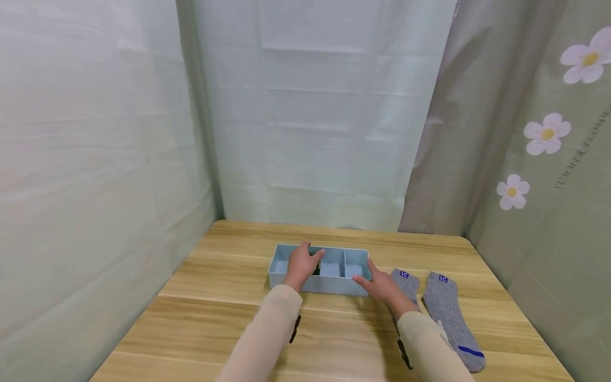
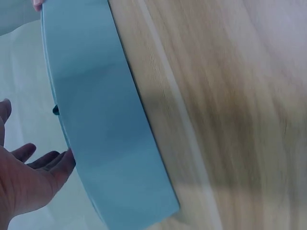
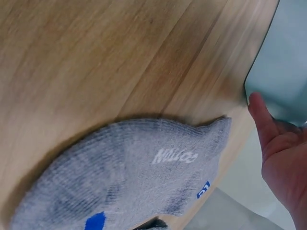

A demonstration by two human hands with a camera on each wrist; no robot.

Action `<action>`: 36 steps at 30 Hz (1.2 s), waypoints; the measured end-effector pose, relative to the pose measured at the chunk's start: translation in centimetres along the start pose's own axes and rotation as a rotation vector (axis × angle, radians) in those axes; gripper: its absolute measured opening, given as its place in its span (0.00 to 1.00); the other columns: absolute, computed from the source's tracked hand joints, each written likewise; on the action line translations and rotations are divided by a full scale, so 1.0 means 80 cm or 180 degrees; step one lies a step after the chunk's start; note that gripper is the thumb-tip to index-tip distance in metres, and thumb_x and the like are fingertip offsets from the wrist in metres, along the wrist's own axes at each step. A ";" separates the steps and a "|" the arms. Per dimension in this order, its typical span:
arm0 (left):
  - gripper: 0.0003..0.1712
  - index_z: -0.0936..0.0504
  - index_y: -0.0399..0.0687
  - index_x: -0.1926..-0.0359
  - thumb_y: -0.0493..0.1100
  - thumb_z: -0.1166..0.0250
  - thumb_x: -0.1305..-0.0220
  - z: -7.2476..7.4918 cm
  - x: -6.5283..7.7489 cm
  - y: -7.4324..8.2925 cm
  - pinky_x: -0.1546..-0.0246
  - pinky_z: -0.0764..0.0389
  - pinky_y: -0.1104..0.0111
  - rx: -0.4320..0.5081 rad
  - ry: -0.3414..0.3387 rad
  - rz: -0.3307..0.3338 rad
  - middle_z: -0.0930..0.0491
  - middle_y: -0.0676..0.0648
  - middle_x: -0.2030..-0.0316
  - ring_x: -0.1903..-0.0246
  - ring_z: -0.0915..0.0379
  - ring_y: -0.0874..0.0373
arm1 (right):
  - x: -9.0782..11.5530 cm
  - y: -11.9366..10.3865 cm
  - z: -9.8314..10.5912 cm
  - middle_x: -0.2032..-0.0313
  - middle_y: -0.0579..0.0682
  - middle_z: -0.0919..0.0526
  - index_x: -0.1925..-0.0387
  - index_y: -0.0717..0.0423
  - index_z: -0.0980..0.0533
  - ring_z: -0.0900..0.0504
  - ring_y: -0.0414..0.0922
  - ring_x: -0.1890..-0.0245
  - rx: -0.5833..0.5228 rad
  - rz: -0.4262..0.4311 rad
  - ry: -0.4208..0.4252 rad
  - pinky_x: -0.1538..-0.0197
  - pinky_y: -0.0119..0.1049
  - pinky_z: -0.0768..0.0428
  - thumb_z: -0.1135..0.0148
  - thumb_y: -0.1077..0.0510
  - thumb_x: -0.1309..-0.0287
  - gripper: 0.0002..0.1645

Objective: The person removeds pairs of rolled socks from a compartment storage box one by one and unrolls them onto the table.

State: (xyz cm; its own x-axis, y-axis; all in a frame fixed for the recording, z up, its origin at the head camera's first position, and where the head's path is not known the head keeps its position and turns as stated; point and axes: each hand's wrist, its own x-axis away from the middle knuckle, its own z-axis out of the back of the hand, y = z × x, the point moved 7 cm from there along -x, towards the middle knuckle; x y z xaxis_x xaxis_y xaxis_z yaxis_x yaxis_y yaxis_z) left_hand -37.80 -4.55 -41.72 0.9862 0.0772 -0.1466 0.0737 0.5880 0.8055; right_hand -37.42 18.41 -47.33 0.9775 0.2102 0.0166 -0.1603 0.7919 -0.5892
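A light blue divided box (image 1: 329,285) sits on the table, its compartments side by side. My left hand (image 1: 302,265) is over the left part of it, fingers spread and relaxed. In the left wrist view that hand (image 2: 36,177) has its fingertips right at the box's rim. A dark green thing (image 1: 317,269) shows beside the left hand, inside a compartment; most of it is hidden. My right hand (image 1: 383,286) holds the box's right end, thumb at the front rim and fingers along the end wall. In the right wrist view a finger (image 3: 261,115) touches the box's lower corner.
Two grey socks lie right of the box: one sock (image 1: 448,313) in plain sight, the other sock (image 1: 406,281) partly under the right forearm. Both have blue labels. The wooden table (image 1: 200,318) is bounded by hanging curtains (image 1: 310,132) at the back and sides.
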 end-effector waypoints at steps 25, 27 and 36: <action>0.26 0.23 0.33 0.43 0.50 0.36 0.32 -0.015 0.002 -0.011 0.59 0.22 0.50 0.0161 0.0357 0.0392 0.19 0.36 0.56 0.60 0.22 0.42 | 0.007 -0.004 0.001 0.30 0.70 0.40 0.22 0.61 0.57 0.37 0.68 0.33 -0.0091 -0.0033 -0.0002 0.33 0.61 0.39 0.49 0.31 0.33 0.55; 0.27 0.24 0.32 0.42 0.49 0.35 0.32 -0.016 0.001 -0.013 0.56 0.22 0.49 0.0132 0.0366 0.0470 0.19 0.35 0.54 0.56 0.22 0.40 | 0.008 -0.004 0.000 0.31 0.70 0.40 0.23 0.62 0.56 0.37 0.68 0.33 -0.0096 -0.0028 -0.0005 0.33 0.62 0.38 0.49 0.33 0.31 0.54; 0.10 0.17 0.31 0.71 0.37 0.31 0.40 -0.015 -0.009 -0.016 0.69 0.21 0.53 -0.0149 0.0524 0.0465 0.20 0.37 0.74 0.72 0.24 0.44 | 0.013 -0.005 -0.001 0.31 0.71 0.38 0.23 0.63 0.55 0.35 0.67 0.34 -0.0093 -0.0036 0.0051 0.35 0.62 0.36 0.48 0.37 0.30 0.51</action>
State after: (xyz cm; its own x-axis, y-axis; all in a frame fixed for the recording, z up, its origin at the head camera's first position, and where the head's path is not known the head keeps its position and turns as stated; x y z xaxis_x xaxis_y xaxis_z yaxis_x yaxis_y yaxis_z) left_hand -38.74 -4.43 -43.34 0.9481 0.2924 -0.1250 -0.0789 0.5974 0.7981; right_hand -36.34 18.25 -47.12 0.9814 0.1919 0.0105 -0.1454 0.7771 -0.6123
